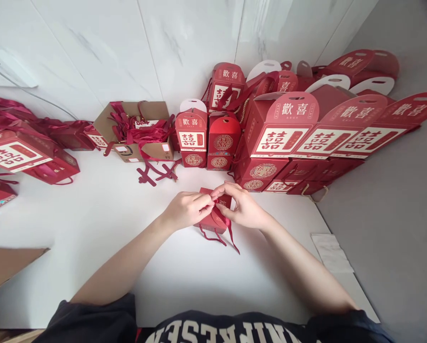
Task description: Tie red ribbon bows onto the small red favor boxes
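Observation:
A small red gift box point(209, 222) lies on the white table in front of me, with twisted red cord handles point(209, 237) trailing from its near side. Over its top, my left hand point(189, 208) pinches a red ribbon point(231, 234) between thumb and fingertips. My right hand point(244, 207) arches in from the other side, thumb and fingers closing on the same ribbon. One ribbon tail hangs over the box's near edge onto the table. Fingers hide most of the ribbon's middle and part of the box top.
Behind, an open cardboard box point(156, 151) holds red ribbons, and loose ribbon strips point(158, 172) lie before it. Stacked red gift boxes point(288, 133) crowd the back right; more beribboned boxes point(24, 150) stand at left. A cardboard flap point(9, 267) juts in at lower left.

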`<state>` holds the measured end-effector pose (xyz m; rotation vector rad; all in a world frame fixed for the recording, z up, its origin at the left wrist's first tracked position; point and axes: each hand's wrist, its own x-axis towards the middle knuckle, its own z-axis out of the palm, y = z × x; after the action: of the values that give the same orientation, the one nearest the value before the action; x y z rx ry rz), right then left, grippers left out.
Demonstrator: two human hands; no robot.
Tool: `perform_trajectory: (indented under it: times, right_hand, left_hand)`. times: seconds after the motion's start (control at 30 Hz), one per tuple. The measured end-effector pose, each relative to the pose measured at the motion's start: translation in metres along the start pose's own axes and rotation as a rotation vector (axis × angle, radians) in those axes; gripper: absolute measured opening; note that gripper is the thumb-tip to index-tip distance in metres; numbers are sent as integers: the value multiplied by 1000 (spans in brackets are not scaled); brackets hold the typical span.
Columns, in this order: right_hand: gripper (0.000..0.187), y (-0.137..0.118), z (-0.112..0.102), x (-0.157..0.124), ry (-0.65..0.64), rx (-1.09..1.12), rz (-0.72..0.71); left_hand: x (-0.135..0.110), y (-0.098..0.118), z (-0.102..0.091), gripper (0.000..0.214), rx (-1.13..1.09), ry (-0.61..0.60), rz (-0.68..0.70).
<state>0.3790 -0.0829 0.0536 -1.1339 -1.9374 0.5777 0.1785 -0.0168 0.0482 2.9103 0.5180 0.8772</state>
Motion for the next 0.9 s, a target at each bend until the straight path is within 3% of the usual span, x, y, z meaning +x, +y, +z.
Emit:
perform_trajectory:
  times: [0.2, 0.3, 0.43, 0.53, 0.67, 0.9]
  right_hand:
    - [26, 7, -10, -1, -9, 212, 145]
    - [29, 9, -9, -1, -57, 187, 111]
    - [17, 9, -2, 1, -31, 113, 15]
    - [13, 6, -1, 1, 30, 146, 75]
    - [16, 5, -2, 0, -43, 204, 137]
    - [21, 8, 1, -1, 128, -67, -27]
  left_hand:
    - [-3, -3, 3, 18, 26, -7, 1]
    - [-3, -4, 4, 18, 27, 11, 21]
    - [-3, -4, 4, 16, 16, 50, 49]
    - [-3, -4, 4, 16, 3, 49, 44]
    - [-3, -5, 4, 17, 9, 15, 29]
    - [-1, -6, 2, 14, 22, 61, 110]
